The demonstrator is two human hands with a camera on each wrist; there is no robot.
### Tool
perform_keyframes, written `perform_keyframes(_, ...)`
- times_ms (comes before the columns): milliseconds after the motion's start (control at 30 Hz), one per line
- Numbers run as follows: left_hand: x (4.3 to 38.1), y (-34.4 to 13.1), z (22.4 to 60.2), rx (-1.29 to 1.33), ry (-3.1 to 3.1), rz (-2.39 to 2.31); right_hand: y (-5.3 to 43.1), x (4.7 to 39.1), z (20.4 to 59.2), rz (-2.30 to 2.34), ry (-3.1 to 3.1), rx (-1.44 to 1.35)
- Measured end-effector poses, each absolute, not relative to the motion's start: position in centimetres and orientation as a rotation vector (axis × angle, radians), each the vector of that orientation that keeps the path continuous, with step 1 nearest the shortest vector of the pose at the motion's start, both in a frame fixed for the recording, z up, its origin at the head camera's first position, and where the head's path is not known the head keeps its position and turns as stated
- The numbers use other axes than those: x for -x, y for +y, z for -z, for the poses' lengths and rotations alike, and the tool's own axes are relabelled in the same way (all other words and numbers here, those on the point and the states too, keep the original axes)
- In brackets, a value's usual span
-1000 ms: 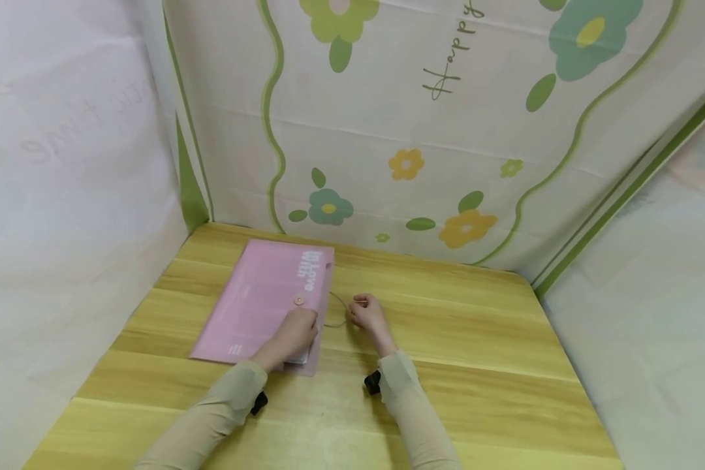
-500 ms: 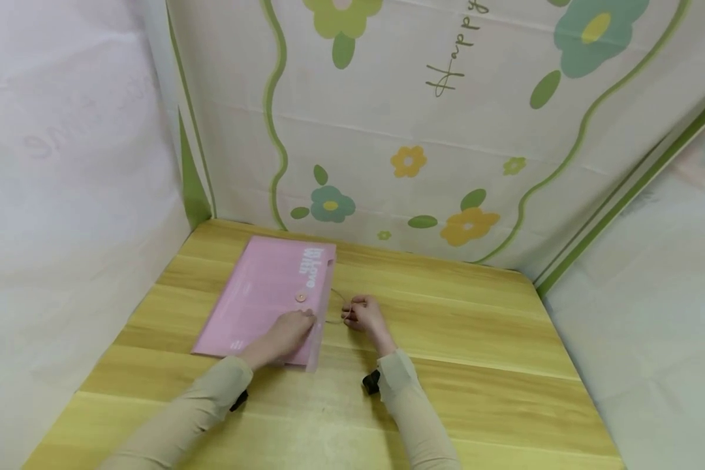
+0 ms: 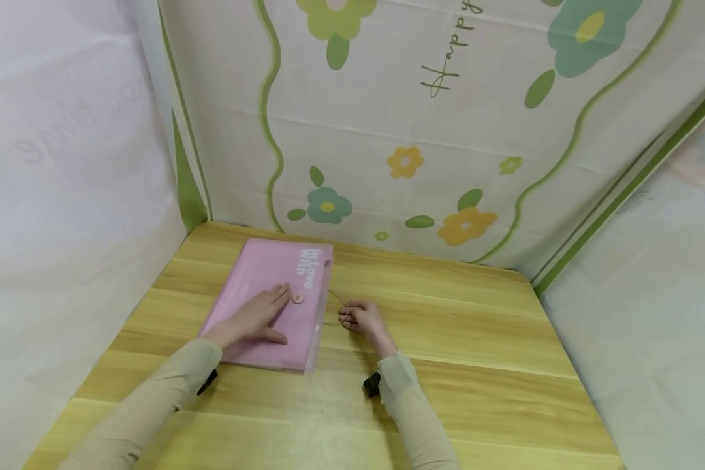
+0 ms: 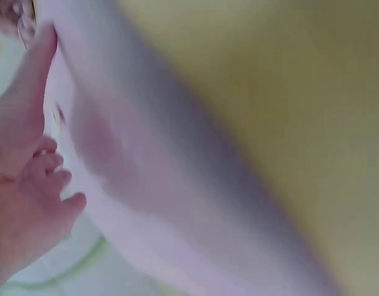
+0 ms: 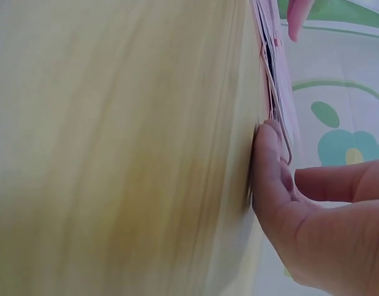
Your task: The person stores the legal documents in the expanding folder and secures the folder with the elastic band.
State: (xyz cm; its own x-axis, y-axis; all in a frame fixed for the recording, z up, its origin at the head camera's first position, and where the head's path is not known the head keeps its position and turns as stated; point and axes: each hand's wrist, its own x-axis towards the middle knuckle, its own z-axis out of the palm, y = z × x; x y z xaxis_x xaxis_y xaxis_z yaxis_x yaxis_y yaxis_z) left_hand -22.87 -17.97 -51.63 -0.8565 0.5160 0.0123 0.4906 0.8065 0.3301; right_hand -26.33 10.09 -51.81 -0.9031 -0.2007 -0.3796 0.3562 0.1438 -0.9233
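A pink document folder (image 3: 296, 339) lies on the table with white lettering and a round button (image 3: 297, 298) near its right edge. My left hand (image 3: 255, 316) rests on its cover, fingers extended and thumb spread, also seen in the left wrist view. A thin cord (image 3: 336, 297) loops out from the folder's right side. At the loop's far end, my right hand (image 3: 364, 320) holds the cord with bent fingers. In the right wrist view, the cord (image 5: 278, 102) reaches the fingers, with the thumb standing apart from them.
The wooden table (image 3: 476, 365) extends right of the folder and toward the front. A white flower-print cloth (image 3: 364, 130) rises behind it, with pale cloth walls on both sides.
My left hand has let go near the folder's right edge, moved left and flattened on the cover. The right hand stays at the cord loop, its fingers slightly shifted.
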Motion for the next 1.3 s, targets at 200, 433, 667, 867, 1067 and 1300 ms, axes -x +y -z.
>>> perform_keyframes(200,24.6,-19.3,51.7,-0.798,2.791,-0.466,10.2,26.6,52.1,1.811,1.981,-0.128)
perform_keyframes(433,25.0,-18.5,51.5,-0.793,2.758,-0.478,9.9,26.8,52.1,1.854,1.975,-0.119)
perform_keyframes(667,24.6,-16.2,51.8,-0.803,2.78,-0.422,9.5,26.8,51.2,1.814,2.123,-0.012)
perform_keyframes(867,23.9,-13.9,51.5,-0.822,2.794,-0.362,9.3,26.6,50.8,1.677,2.306,0.085)
perform_keyframes(1067,23.4,-12.3,51.6,-0.86,2.826,-0.299,9.5,26.4,50.6,1.334,2.634,0.216)
perform_keyframes(1300,23.5,-12.4,51.8,-0.867,2.821,-0.34,9.4,26.3,50.3,1.169,2.725,0.331)
